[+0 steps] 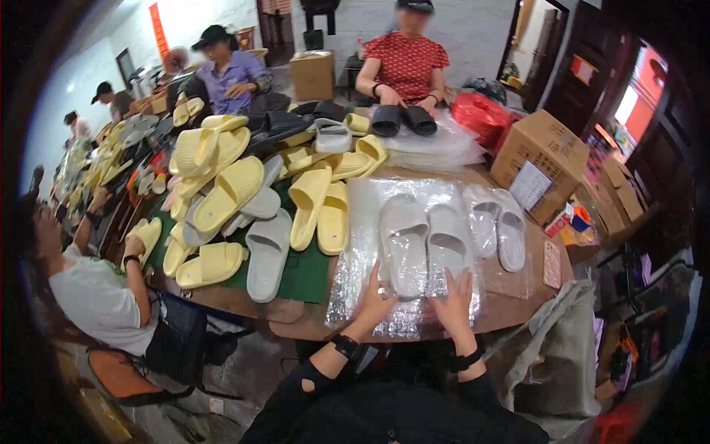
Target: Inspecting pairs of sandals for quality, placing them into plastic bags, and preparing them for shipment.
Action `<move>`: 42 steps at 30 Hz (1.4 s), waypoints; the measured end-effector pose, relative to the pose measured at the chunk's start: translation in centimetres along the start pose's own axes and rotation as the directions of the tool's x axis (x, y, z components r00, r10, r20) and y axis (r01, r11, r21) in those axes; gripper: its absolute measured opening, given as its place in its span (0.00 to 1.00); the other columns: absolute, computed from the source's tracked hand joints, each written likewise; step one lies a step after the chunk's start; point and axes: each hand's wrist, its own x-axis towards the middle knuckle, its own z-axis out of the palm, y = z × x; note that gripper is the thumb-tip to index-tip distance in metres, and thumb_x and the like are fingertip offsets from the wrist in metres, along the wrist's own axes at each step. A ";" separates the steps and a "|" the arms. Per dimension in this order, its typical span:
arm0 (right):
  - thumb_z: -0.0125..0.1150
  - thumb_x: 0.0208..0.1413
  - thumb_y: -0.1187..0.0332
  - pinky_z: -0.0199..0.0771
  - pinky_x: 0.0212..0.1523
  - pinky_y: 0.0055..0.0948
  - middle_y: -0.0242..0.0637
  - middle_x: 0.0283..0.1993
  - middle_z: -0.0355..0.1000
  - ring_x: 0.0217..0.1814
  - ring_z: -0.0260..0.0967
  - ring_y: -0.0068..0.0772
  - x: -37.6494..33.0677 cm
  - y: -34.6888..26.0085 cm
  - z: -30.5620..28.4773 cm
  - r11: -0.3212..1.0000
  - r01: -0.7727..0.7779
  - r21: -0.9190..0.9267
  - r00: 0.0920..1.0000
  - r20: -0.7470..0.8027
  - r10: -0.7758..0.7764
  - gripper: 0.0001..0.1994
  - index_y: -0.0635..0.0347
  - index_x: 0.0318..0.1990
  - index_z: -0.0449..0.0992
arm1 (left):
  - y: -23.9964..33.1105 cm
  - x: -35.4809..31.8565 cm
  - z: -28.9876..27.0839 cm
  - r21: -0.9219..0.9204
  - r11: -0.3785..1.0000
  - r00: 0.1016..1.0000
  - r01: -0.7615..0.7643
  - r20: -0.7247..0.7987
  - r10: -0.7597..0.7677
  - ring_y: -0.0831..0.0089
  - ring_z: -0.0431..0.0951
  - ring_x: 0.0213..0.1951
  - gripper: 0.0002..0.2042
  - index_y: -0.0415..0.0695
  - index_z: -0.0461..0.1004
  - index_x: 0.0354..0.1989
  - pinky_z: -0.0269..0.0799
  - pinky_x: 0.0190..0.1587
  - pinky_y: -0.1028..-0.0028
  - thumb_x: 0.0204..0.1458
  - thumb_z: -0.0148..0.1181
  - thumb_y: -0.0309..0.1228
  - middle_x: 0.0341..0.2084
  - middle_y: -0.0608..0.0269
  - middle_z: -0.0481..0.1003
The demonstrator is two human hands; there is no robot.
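A pair of pale grey slippers (406,255) lies toe-away in front of me, with glossy clear plastic over them; they seem to be inside a bag. Beneath them spreads a stack of clear plastic bags (362,222). At the near left corner of the pair is my left hand (376,297), fingers spread, thumb towards the heel. My right hand (452,300) rests by the other heel, its fingers stretched out over the plastic. Whether either hand pinches the film is hard to make out. Another grey pair (509,231) in clear plastic lies just to the right.
Yellow and grey slippers (229,192) are heaped on the left. A phone (552,264) lies near the table's right edge, with a cardboard box (540,164) behind it. Across the table, a person in red handles black slippers (403,120). Another person (111,296) works at left.
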 end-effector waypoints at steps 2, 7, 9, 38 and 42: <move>0.66 0.45 0.58 0.49 0.64 0.51 0.62 0.63 0.52 0.67 0.46 0.65 -1.2 1.3 -0.4 0.989 -0.074 0.125 0.997 0.002 0.074 0.31 0.55 0.58 0.66 | -0.3 0.1 -0.1 0.002 1.000 0.999 0.006 0.046 -0.006 0.72 0.75 0.34 0.48 0.59 0.38 0.69 0.73 0.29 0.77 0.43 0.59 0.15 0.48 0.51 0.63; 0.67 0.43 0.63 0.62 0.56 0.47 0.62 0.58 0.58 0.55 0.60 0.64 -0.5 1.8 -1.1 0.997 0.056 0.045 0.997 0.050 -0.059 0.32 0.55 0.59 0.65 | 0.0 0.3 -0.2 0.105 0.994 0.999 -0.020 0.051 0.014 0.66 0.74 0.40 0.47 0.54 0.39 0.69 0.76 0.33 0.76 0.42 0.61 0.15 0.49 0.50 0.64; 0.65 0.44 0.64 0.63 0.55 0.47 0.62 0.58 0.58 0.55 0.60 0.63 0.7 1.1 0.1 1.000 0.028 -0.002 0.999 -0.015 -0.028 0.31 0.56 0.58 0.65 | -0.9 0.4 -1.0 -0.026 0.999 0.998 -0.028 0.053 0.029 0.67 0.73 0.42 0.45 0.53 0.42 0.68 0.76 0.32 0.77 0.43 0.59 0.14 0.51 0.49 0.64; 0.40 0.65 0.50 0.72 0.45 0.26 0.42 0.55 0.67 0.49 0.70 0.31 -2.9 -4.3 -2.0 0.005 -0.558 0.830 0.829 0.558 -0.017 0.27 0.59 0.63 0.51 | 5.6 -2.7 1.4 -0.235 0.970 0.967 0.054 0.253 0.007 0.84 0.73 0.27 0.21 0.44 0.61 0.61 0.67 0.25 0.85 0.58 0.48 0.21 0.39 0.59 0.76; 0.53 0.61 0.56 0.75 0.39 0.28 0.39 0.48 0.69 0.44 0.71 0.30 -1.8 -2.2 -0.8 -0.457 -0.543 0.704 0.772 0.633 0.058 0.20 0.56 0.55 0.62 | 5.4 -3.5 2.5 -0.088 0.995 0.883 -0.050 0.461 0.085 0.85 0.71 0.24 0.16 0.42 0.69 0.54 0.68 0.26 0.84 0.56 0.55 0.25 0.35 0.67 0.76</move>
